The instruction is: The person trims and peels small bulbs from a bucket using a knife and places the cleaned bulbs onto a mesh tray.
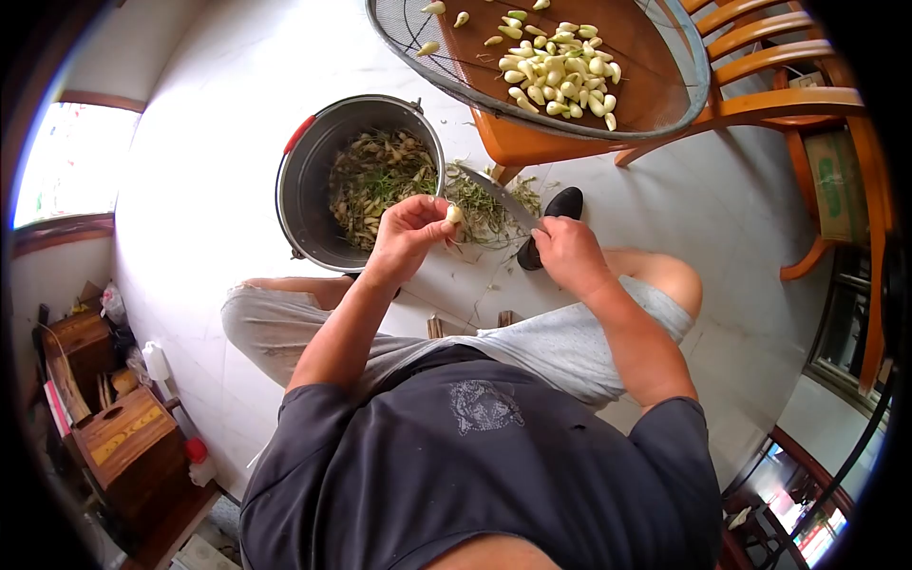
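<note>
My left hand pinches a small white onion-like bulb between thumb and fingertips, near the rim of the bucket. My right hand is closed round the handle of a knife, its blade pointing up and left, apart from the bulb. Left of my hands stands a metal bucket holding many unpeeled bulbs with green and dry stalks. Trimmed green scraps lie on the floor beneath the knife. A pile of pale, cleaned bulbs rests in a round mesh sieve beyond them.
The sieve sits on a wooden chair, with its slatted back to the right. A black shoe is close to the scraps. Wooden boxes and a white bottle stand at the left wall. A cardboard box is at right.
</note>
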`<action>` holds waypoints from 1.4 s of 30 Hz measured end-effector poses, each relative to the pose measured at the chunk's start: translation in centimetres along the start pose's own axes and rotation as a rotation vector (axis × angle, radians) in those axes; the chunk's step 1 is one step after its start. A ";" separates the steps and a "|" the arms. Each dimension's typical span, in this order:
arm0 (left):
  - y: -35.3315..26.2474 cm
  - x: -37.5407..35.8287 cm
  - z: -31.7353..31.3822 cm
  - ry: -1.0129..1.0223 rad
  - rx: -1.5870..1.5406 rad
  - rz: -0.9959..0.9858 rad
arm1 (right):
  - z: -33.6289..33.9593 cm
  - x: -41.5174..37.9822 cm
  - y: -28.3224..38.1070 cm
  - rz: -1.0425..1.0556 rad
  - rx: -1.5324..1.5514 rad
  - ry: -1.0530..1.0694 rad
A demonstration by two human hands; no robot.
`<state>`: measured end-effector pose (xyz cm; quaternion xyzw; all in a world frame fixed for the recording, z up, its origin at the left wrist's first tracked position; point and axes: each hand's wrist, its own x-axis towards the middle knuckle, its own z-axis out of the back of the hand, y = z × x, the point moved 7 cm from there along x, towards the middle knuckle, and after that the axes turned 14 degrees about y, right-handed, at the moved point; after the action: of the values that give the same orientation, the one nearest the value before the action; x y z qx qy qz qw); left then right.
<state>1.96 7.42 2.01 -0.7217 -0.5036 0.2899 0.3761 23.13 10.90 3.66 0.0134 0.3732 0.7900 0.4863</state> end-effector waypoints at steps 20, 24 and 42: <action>2.4 0.0 0.0 -0.152 0.032 -0.001 | 1.8 -2.2 7.3 0.462 -0.165 -0.260; 1.5 -0.2 -0.2 -0.255 0.101 -0.005 | 1.9 -2.4 7.5 0.494 -0.194 -0.298; 1.7 -0.6 0.4 -0.171 0.848 0.013 | 1.7 -2.5 7.8 0.480 -0.297 -0.306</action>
<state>2.30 6.60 0.38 -0.4800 -0.3645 0.5322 0.5945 19.17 8.04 10.46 0.1486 0.1626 0.9167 0.3333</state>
